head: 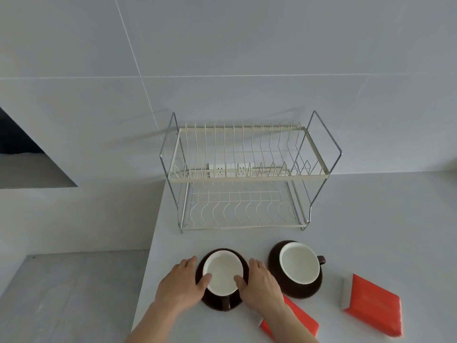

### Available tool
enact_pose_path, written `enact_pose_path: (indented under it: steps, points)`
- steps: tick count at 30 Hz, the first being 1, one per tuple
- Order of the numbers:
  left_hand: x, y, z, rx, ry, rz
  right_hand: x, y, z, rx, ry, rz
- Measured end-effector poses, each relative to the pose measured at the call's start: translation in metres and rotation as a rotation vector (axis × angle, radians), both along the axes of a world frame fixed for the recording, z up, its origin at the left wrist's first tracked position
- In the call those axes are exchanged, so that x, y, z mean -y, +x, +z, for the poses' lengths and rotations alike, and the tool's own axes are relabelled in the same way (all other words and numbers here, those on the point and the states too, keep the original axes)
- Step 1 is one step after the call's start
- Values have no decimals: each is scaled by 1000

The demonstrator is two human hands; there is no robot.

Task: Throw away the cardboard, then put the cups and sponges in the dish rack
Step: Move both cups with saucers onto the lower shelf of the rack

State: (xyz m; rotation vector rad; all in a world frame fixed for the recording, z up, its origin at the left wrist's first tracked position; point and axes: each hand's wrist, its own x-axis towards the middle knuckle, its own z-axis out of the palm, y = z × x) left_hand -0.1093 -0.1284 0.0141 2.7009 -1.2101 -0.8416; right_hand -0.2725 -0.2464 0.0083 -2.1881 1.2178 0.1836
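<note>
A brown cup with a white inside (222, 273) sits on a brown saucer near the counter's front, its handle pointing toward me. My left hand (184, 280) and my right hand (259, 280) clasp it from both sides, thumbs on the rim. A second brown cup (299, 266) on its saucer stands to the right, handle to the right. One orange sponge (373, 305) lies at the far right; another orange sponge (301, 318) lies partly under my right forearm. The two-tier wire dish rack (247, 178) stands behind the cups, with nothing on its shelves. No cardboard is in view.
The white counter (371, 219) ends in a left edge near my left hand, with a grey floor (74, 293) below. A tiled wall rises behind the rack, and white power sockets (230, 170) show through its wires.
</note>
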Motion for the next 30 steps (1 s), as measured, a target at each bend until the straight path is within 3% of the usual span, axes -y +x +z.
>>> enact_pose_path:
  steps: [16, 30]
  points:
    - [3, -4, -17, -194, -55, 159, 4, 6, -11, 18, 176, -175]
    - [22, 4, 11, -214, -203, 214, 29, 13, 21, 113, 118, -221]
